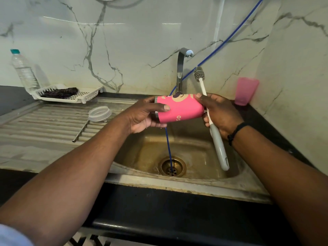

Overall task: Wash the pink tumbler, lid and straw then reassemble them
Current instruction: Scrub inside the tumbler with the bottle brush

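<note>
Pink tumbler [180,109] lies sideways between both hands; left fingers [159,108] clasp it, right fingers [206,119] grip brush [211,119].

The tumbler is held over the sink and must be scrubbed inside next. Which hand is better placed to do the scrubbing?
The right hand: it already grips the bottle brush. The left hand grips the pink tumbler near its open rim, so it can steady it.

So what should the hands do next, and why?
Probably turn the brush round and push its head into the tumbler. The left hand holds the tumbler on its side over the sink, while the right hand grips the brush with bristles pointing up, outside the tumbler.
</note>
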